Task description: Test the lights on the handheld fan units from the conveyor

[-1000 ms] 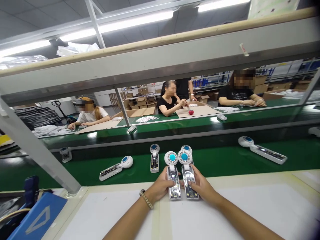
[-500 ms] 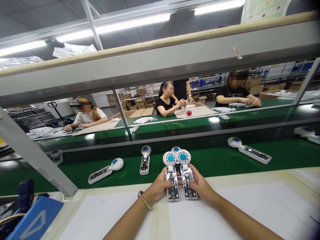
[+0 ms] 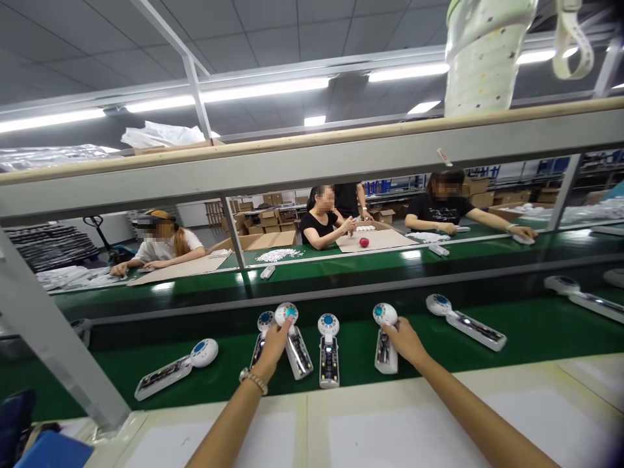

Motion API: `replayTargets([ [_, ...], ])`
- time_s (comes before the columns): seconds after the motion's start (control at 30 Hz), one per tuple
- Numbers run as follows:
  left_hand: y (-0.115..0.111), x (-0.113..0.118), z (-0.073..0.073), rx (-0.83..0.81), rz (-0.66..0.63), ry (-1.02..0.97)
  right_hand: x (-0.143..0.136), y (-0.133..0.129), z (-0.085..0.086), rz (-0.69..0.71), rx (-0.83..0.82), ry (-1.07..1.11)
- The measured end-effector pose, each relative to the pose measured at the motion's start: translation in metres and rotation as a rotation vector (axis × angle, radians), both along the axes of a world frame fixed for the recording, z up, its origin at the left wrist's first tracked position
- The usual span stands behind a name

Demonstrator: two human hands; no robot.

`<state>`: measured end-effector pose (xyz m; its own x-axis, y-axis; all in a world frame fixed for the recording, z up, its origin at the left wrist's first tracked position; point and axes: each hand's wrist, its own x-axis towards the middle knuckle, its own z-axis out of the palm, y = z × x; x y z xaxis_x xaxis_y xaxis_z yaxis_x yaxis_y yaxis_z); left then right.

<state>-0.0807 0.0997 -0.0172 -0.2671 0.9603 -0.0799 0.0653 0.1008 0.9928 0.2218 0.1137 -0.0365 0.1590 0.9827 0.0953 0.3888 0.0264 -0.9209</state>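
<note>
On the green belt (image 3: pixel 355 364) my left hand (image 3: pixel 273 344) grips a white handheld fan (image 3: pixel 299 356) by its round head, with a finger on the blue centre. Its handle slants toward me and shows a bare circuit board. Partly behind that hand lies a second fan (image 3: pixel 266 320). My right hand (image 3: pixel 408 343) is closed around the neck of another fan (image 3: pixel 387 359), its fingers partly hidden. Between my hands, a similar fan (image 3: pixel 329 354) lies straight, head away from me, touched by neither hand.
More fans lie on the belt, one at left (image 3: pixel 166 377) and one at right (image 3: pixel 475 328). A pale worktable (image 3: pixel 385 429) borders the belt's near side. A shelf beam (image 3: pixel 292 159) crosses above. Several co-workers sit across the line. A blue bin (image 3: pixel 61 450) stands lower left.
My hands have moved apart and forward from the worktable's edge to the belt. The two fans held side by side are now separated on the belt. The view has tilted up.
</note>
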Motion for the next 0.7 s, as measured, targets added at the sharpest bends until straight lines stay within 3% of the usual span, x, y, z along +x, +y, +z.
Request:
replayTargets([
  [0.07, 0.011, -0.029, 0.01, -0.039, 0.125, 0.205, -0.009, 0.009, 0.009, -0.02, 0.068, -0.085],
  [0.17, 0.016, -0.067, 0.017, -0.13, 0.243, 0.407, -0.051, 0.005, 0.014, 0.086, 0.092, -0.192],
  [0.33, 0.008, -0.092, 0.005, -0.276, 0.185, 0.498, -0.154, -0.022, 0.008, 0.266, -0.078, -0.282],
  [0.4, 0.002, -0.093, 0.0, -0.285, 0.141, 0.48, -0.177, -0.028, 0.008, 0.301, -0.158, -0.267],
  [0.5, -0.012, -0.093, 0.004, -0.259, 0.069, 0.374, -0.17, -0.032, 0.012, 0.431, -0.269, -0.165],
  [0.6, -0.031, -0.086, 0.019, -0.163, -0.002, 0.202, -0.127, -0.042, 0.016, 0.619, -0.362, -0.006],
  [0.7, -0.049, -0.063, 0.034, -0.078, -0.12, -0.013, -0.08, -0.056, 0.017, 0.722, -0.36, 0.197],
])
